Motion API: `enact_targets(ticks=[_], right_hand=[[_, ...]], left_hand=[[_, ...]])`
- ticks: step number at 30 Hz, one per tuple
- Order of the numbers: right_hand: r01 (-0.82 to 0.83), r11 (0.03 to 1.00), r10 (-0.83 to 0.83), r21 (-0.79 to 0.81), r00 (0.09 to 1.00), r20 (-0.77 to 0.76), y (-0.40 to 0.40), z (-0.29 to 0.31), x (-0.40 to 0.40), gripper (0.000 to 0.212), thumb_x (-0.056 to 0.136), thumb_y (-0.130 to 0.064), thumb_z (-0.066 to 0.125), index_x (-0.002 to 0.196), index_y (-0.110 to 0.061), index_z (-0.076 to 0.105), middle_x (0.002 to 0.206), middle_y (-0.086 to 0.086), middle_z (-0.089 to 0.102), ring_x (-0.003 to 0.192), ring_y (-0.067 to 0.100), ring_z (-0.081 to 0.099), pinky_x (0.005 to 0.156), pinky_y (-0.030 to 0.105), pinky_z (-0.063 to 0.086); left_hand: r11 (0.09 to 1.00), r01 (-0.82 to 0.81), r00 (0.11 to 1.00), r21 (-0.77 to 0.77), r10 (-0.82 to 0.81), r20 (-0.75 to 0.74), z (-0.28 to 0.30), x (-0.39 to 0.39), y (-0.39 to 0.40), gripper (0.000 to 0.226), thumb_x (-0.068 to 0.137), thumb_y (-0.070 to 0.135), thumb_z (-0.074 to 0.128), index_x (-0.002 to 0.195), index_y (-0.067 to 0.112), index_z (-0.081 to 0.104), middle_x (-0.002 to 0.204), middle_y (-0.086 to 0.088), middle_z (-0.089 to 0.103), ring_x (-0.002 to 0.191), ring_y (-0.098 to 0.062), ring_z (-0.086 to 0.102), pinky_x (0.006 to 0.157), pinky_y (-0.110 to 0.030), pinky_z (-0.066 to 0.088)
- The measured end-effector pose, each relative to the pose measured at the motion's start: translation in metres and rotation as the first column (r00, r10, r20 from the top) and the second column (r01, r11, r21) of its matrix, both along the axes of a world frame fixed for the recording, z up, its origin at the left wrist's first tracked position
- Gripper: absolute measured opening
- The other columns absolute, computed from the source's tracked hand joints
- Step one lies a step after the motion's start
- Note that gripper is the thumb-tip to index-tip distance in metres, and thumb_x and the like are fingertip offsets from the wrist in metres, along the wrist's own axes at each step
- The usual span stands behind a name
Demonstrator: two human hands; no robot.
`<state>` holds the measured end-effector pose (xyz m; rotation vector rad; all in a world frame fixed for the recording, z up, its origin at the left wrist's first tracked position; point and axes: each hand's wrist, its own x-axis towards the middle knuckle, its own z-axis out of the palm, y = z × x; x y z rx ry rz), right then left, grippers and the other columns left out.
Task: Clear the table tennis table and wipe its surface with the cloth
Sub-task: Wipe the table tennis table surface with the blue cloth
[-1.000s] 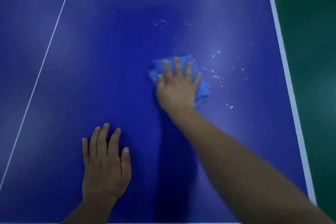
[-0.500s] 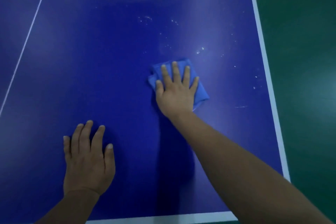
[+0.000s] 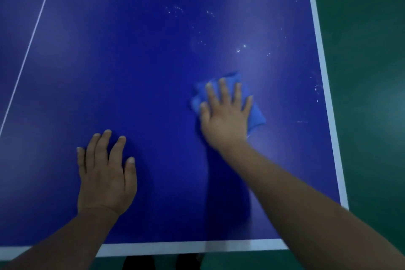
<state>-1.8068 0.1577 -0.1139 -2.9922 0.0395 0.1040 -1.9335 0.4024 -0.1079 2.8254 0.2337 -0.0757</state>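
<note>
The blue table tennis table (image 3: pixel 135 68) fills the view, with white lines along its near and right edges. A folded light-blue cloth (image 3: pixel 255 114) lies on its right half. My right hand (image 3: pixel 225 116) presses flat on the cloth, fingers straight and spread, covering most of it. My left hand (image 3: pixel 105 173) rests flat on the bare table surface nearer to me, holding nothing. White specks and droplets (image 3: pixel 241 48) dot the surface beyond and to the right of the cloth.
A thin white centre line (image 3: pixel 32 35) runs up the left side of the table. Green floor (image 3: pixel 368 72) lies past the right edge and below the near edge. Dark shoes (image 3: pixel 162 262) show under the near edge.
My right hand has drawn the cloth back toward me, nearer the table's end. My view has tilted down, so the near white edge now shows. The left hand stays flat on the table.
</note>
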Motion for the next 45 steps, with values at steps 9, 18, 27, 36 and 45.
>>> enact_targets(ticks=[9, 18, 27, 36, 45], right_hand=[[0.257, 0.965, -0.261, -0.060, 0.961, -0.090, -0.157, 0.005, 0.016, 0.061, 0.098, -0.055, 0.019, 0.156, -0.037, 0.021, 0.167, -0.006, 0.012, 0.153, 0.029, 0.004, 0.119, 0.061, 0.003], [0.017, 0.998, -0.018, -0.068, 1.000, -0.013, -0.105, 0.000, -0.090, 0.056, 0.101, -0.050, 0.028, 0.152, -0.031, 0.037, 0.162, 0.000, 0.028, 0.151, 0.035, 0.018, 0.118, 0.061, 0.013], [-0.077, 0.996, 0.074, -0.042, 0.995, -0.070, -0.165, 0.004, -0.071, 0.058, 0.102, -0.057, 0.017, 0.154, -0.036, 0.032, 0.164, -0.007, 0.021, 0.154, 0.025, 0.004, 0.122, 0.055, 0.004], [-0.120, 0.992, 0.118, -0.044, 0.992, -0.036, -0.236, 0.005, 0.015, 0.060, 0.100, -0.057, 0.019, 0.154, -0.035, 0.032, 0.164, -0.007, 0.022, 0.154, 0.025, 0.006, 0.122, 0.054, 0.005], [-0.199, 0.974, 0.208, -0.105, 0.975, 0.075, -0.301, 0.005, 0.160, 0.048, 0.100, -0.040, 0.035, 0.142, -0.024, 0.050, 0.150, 0.010, 0.045, 0.127, 0.042, 0.044, 0.095, 0.050, 0.040]], left_hand=[[1.000, 0.003, 1.000, 0.019, -0.003, 0.013, 0.000, 0.001, 0.000, 0.062, 0.096, 0.040, 0.027, 0.140, 0.002, 0.048, 0.155, -0.019, 0.031, 0.149, -0.033, 0.016, 0.123, -0.045, -0.006], [0.996, 0.007, 1.000, 0.087, -0.007, -0.008, 0.002, 0.000, -0.003, 0.064, 0.094, 0.040, 0.028, 0.140, 0.000, 0.047, 0.153, -0.022, 0.033, 0.147, -0.037, 0.020, 0.119, -0.057, 0.004], [0.996, -0.080, 0.997, 0.027, 0.080, -0.014, 0.018, -0.002, -0.050, 0.062, 0.091, 0.038, 0.034, 0.137, 0.000, 0.048, 0.151, -0.024, 0.034, 0.143, -0.040, 0.027, 0.116, -0.064, 0.010], [0.998, -0.028, 1.000, -0.060, 0.028, -0.003, 0.012, 0.036, -0.184, 0.057, 0.094, 0.038, 0.034, 0.139, 0.007, 0.049, 0.152, -0.016, 0.038, 0.147, -0.033, 0.023, 0.120, -0.062, 0.005], [0.995, -0.091, 0.996, 0.041, 0.092, -0.018, 0.000, 0.047, -0.201, 0.058, 0.095, 0.039, 0.029, 0.138, 0.005, 0.049, 0.153, -0.015, 0.033, 0.148, -0.031, 0.020, 0.120, -0.060, 0.002]])
